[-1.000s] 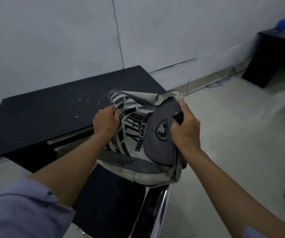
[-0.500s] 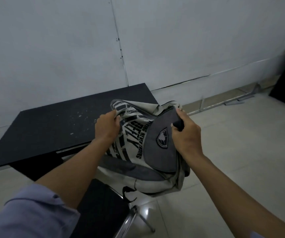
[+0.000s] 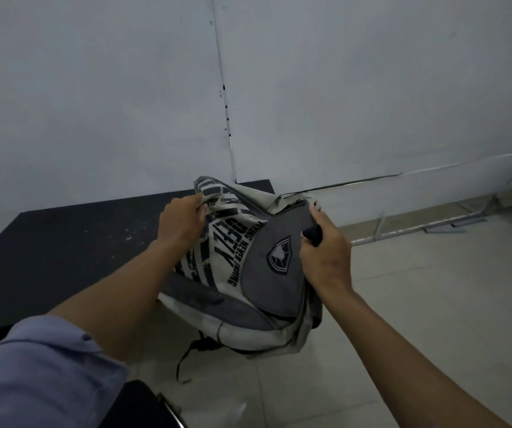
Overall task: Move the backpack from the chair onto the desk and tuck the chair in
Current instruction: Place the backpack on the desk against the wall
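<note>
The grey-and-white backpack (image 3: 242,273) hangs in the air, clear of the chair (image 3: 146,406), its lower end over the floor just off the bench's (image 3: 63,242) near right corner. The left hand (image 3: 182,222) is clamped on its top left fabric, the right hand (image 3: 325,254) closed around a dark handle. The bench top lies forward and left, nearer the left hand.
</note>
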The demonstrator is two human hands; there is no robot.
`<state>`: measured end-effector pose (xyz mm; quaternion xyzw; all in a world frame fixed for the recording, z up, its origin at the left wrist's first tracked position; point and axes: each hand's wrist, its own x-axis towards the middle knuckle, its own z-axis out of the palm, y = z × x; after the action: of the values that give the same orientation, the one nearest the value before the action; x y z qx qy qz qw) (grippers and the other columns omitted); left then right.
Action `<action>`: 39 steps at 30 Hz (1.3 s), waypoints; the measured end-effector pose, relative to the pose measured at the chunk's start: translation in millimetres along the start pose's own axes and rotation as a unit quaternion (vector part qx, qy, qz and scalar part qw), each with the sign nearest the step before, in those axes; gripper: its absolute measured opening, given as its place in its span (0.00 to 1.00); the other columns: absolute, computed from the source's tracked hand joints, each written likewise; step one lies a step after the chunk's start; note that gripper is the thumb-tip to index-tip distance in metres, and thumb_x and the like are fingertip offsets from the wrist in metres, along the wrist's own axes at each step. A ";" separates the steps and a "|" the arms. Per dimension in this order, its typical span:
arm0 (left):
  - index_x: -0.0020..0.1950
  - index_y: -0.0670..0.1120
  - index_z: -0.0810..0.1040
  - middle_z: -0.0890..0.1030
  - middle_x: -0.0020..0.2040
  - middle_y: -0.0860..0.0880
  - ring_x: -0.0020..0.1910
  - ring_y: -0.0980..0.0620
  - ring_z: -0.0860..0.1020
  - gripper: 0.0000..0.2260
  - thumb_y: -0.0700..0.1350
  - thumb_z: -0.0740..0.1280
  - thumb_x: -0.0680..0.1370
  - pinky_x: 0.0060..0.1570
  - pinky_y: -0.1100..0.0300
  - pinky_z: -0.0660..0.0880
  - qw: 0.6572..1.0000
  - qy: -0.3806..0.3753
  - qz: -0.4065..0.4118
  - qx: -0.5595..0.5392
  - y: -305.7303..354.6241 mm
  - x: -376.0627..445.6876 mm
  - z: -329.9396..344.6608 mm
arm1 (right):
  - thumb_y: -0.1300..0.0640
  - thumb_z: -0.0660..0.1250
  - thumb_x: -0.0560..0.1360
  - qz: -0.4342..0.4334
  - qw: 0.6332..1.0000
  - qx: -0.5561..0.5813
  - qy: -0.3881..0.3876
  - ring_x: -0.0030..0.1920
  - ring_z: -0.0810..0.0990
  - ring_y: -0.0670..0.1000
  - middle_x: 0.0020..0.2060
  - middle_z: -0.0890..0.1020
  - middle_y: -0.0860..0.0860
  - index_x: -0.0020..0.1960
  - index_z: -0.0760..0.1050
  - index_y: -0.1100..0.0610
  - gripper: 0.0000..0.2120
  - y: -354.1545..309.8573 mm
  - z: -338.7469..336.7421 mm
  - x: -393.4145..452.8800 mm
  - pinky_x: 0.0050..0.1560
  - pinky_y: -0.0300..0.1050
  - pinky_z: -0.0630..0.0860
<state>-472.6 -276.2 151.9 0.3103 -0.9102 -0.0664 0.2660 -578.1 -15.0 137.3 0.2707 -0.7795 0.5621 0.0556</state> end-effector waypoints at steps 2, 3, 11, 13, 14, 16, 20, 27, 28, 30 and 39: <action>0.43 0.42 0.77 0.82 0.40 0.40 0.39 0.37 0.79 0.10 0.45 0.63 0.81 0.38 0.46 0.78 1.000 0.010 0.003 -0.002 -6.7 30.7 11.7 | 0.69 0.67 0.75 -0.004 1.000 0.005 0.009 0.70 0.73 0.50 0.69 0.77 0.51 0.73 0.71 0.56 0.28 5.1 16.2 26.4 0.69 0.36 0.67; 0.43 0.41 0.78 0.83 0.40 0.40 0.38 0.38 0.79 0.10 0.44 0.63 0.81 0.37 0.46 0.78 1.000 0.007 0.009 -0.004 -9.2 45.4 16.8 | 0.69 0.67 0.75 -0.003 1.000 0.006 0.015 0.71 0.73 0.50 0.70 0.76 0.52 0.73 0.71 0.56 0.27 6.8 24.2 36.2 0.71 0.40 0.68; 0.46 0.40 0.82 0.83 0.39 0.39 0.37 0.38 0.79 0.09 0.42 0.64 0.80 0.36 0.48 0.76 0.999 0.004 0.037 0.015 -28.9 169.3 67.8 | 0.69 0.67 0.75 0.011 0.998 0.041 0.041 0.71 0.73 0.53 0.70 0.76 0.56 0.73 0.72 0.57 0.27 42.4 93.9 132.6 0.70 0.51 0.71; 0.45 0.40 0.81 0.83 0.38 0.39 0.36 0.38 0.79 0.09 0.42 0.64 0.80 0.36 0.46 0.77 0.999 -0.001 0.048 0.010 -39.3 193.7 86.7 | 0.70 0.67 0.75 0.008 0.998 0.040 0.041 0.71 0.74 0.54 0.70 0.76 0.57 0.73 0.72 0.57 0.27 53.8 112.3 156.8 0.69 0.51 0.71; 0.45 0.40 0.81 0.83 0.38 0.39 0.36 0.38 0.79 0.09 0.42 0.64 0.80 0.37 0.45 0.78 0.999 -0.007 0.051 0.009 -45.1 204.5 95.9 | 0.70 0.67 0.75 0.012 0.998 0.039 0.041 0.71 0.74 0.54 0.70 0.76 0.57 0.73 0.72 0.57 0.27 60.1 121.1 169.7 0.69 0.51 0.71; 0.46 0.40 0.82 0.83 0.38 0.39 0.36 0.38 0.80 0.09 0.43 0.64 0.80 0.37 0.45 0.78 0.999 -0.026 0.044 0.012 -57.8 222.8 113.1 | 0.70 0.67 0.75 0.025 0.998 0.047 0.036 0.71 0.73 0.54 0.70 0.76 0.57 0.73 0.72 0.57 0.27 69.4 138.2 190.2 0.70 0.49 0.71; 0.45 0.39 0.82 0.83 0.37 0.37 0.35 0.37 0.80 0.09 0.41 0.65 0.80 0.36 0.45 0.78 0.998 -0.043 0.049 0.021 -82.1 258.8 152.1 | 0.70 0.67 0.75 0.055 0.998 0.042 0.009 0.73 0.70 0.53 0.72 0.73 0.57 0.74 0.71 0.57 0.28 88.5 174.2 225.4 0.72 0.44 0.68; 0.49 0.39 0.84 0.85 0.40 0.36 0.37 0.37 0.81 0.09 0.40 0.65 0.80 0.39 0.47 0.78 0.991 -0.092 0.096 0.001 -118.2 339.6 212.7 | 0.70 0.66 0.75 0.125 0.989 0.040 0.066 0.73 0.71 0.53 0.72 0.74 0.56 0.74 0.71 0.57 0.28 108.6 244.0 263.2 0.72 0.47 0.69; 0.49 0.39 0.84 0.85 0.41 0.36 0.38 0.36 0.81 0.09 0.40 0.65 0.80 0.39 0.47 0.78 0.989 -0.101 0.111 -0.001 -120.8 352.2 221.6 | 0.71 0.66 0.75 0.130 0.987 0.037 0.085 0.73 0.71 0.54 0.72 0.74 0.56 0.74 0.71 0.57 0.28 109.7 255.5 263.9 0.72 0.49 0.69; 0.50 0.39 0.84 0.85 0.40 0.35 0.38 0.35 0.82 0.09 0.40 0.65 0.80 0.39 0.46 0.78 0.983 -0.118 0.138 -0.013 -126.6 375.0 238.5 | 0.71 0.66 0.75 0.137 0.984 0.026 0.112 0.74 0.70 0.54 0.72 0.73 0.56 0.74 0.70 0.57 0.30 111.9 279.7 263.0 0.72 0.49 0.69; 0.66 0.50 0.82 0.86 0.42 0.38 0.36 0.38 0.83 0.15 0.44 0.64 0.81 0.36 0.48 0.79 0.953 -0.148 0.254 -0.074 -150.3 436.9 330.0 | 0.70 0.63 0.78 0.246 0.961 -0.028 0.122 0.79 0.58 0.49 0.79 0.61 0.53 0.80 0.57 0.54 0.34 139.3 371.2 240.4 0.71 0.26 0.54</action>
<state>-857.3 -673.0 22.1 0.0345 -0.9807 -0.1092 0.1582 -768.5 -407.1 -21.0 -0.0015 -0.8246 0.5654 0.0185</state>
